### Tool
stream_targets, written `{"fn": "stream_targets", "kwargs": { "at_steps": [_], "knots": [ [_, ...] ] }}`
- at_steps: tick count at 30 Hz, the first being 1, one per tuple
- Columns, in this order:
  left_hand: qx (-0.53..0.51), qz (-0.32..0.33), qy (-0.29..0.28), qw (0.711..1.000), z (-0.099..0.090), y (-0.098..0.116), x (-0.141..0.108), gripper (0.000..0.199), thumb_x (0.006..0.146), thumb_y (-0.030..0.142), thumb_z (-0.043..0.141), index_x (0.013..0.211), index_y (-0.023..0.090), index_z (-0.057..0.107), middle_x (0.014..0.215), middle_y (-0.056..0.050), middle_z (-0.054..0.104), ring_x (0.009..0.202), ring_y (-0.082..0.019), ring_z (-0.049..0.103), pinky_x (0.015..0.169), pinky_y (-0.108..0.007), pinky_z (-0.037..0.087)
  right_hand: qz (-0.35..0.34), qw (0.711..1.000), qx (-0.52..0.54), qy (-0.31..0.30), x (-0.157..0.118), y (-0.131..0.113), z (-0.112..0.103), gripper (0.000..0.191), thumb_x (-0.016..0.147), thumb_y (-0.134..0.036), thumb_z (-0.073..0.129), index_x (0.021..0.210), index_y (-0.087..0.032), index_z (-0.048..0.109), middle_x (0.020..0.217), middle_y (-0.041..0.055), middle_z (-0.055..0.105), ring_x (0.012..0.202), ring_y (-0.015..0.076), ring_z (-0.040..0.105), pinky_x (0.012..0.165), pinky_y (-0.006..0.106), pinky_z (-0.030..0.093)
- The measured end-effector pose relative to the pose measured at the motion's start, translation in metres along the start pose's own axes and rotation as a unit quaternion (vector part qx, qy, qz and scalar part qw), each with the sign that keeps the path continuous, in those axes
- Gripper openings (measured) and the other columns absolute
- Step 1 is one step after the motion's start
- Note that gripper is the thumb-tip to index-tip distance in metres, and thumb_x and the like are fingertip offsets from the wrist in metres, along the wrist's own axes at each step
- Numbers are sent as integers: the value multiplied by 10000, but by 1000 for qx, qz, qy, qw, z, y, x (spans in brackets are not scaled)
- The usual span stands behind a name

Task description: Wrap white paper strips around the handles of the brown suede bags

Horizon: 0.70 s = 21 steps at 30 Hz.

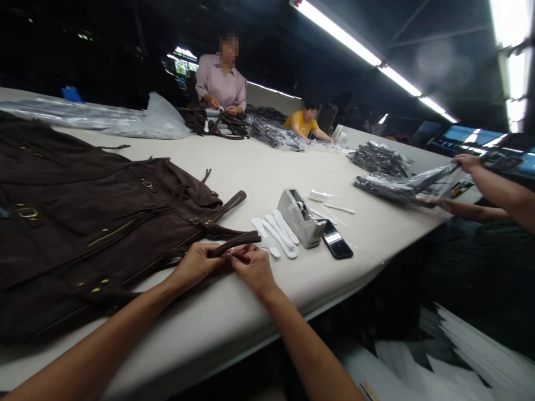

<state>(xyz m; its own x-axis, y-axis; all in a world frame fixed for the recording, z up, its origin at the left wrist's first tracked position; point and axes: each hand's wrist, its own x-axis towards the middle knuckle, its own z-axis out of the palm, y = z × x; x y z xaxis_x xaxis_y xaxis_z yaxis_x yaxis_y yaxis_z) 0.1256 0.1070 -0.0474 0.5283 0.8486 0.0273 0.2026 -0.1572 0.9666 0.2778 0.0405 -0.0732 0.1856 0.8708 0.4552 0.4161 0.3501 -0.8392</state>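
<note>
A dark brown bag (pixel 75 211) with buckles, zips and brass-coloured studs lies flat on the table at the left. Its thin brown strap (pixel 239 240) reaches out over the table's near side. My left hand (pixel 196 264) is closed around this strap. Right beside it, my right hand (pixel 254 270) is closed in a pinch under the strap, its fingertips meeting those of the left. Something small and pale shows between the fingertips, too small to name. White plastic strips (pixel 281 234) lie just beyond my right hand.
Past the strips stand a grey tape dispenser (pixel 301 220) and a black phone (pixel 336 240). Plastic-wrapped goods (pixel 380 159) lie farther back. Two people work across the table (pixel 234 161); another person's hands (pixel 468 163) hold a plastic-wrapped item at the right. The table's edge runs below my forearms.
</note>
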Motion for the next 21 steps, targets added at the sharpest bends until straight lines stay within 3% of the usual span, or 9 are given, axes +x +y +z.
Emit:
{"fn": "stream_targets", "kwargs": {
  "at_steps": [4,8,12,15,18,21],
  "knots": [
    [27,31,-11,999,-1,-3,0,371,609,466,774,794,144,779,761,-45,731,795,-255,653,733,-294,499,29,998,-43,18,3,2,2,137,751,-118,692,792,-221,773,828,28,745,836,207,702,854,306,557],
    [52,40,-31,997,-2,-1,-3,399,602,505,769,801,159,779,777,-43,743,832,-279,666,719,-281,503,52,996,-75,15,4,2,2,125,750,-112,686,768,-207,767,732,21,746,725,205,713,775,299,576],
    [77,41,-26,996,-2,1,-2,433,649,532,710,885,175,776,920,-51,763,935,-300,665,780,-280,484,30,995,-93,6,5,-3,4,178,730,-55,693,768,-215,761,823,10,758,873,194,710,882,279,539],
    [120,35,3,992,-4,0,-1,422,644,515,690,879,173,767,858,-48,765,862,-289,671,724,-269,462,17,994,-112,3,4,-5,4,151,763,-99,699,806,-234,753,871,-3,754,908,179,695,896,269,524],
    [165,24,18,986,-6,-1,0,392,671,508,634,796,152,742,667,-43,724,670,-232,637,611,-246,410,11,982,-170,84,0,-5,-8,134,829,-134,635,854,-214,740,881,27,737,842,175,678,853,274,522],
    [185,16,10,983,-6,-1,-1,361,689,498,587,689,155,699,534,-24,651,547,-189,572,557,-239,370,29,943,-261,206,-3,2,-37,181,865,-132,564,917,-193,727,972,95,702,957,226,628,918,350,478]
  ]
}}
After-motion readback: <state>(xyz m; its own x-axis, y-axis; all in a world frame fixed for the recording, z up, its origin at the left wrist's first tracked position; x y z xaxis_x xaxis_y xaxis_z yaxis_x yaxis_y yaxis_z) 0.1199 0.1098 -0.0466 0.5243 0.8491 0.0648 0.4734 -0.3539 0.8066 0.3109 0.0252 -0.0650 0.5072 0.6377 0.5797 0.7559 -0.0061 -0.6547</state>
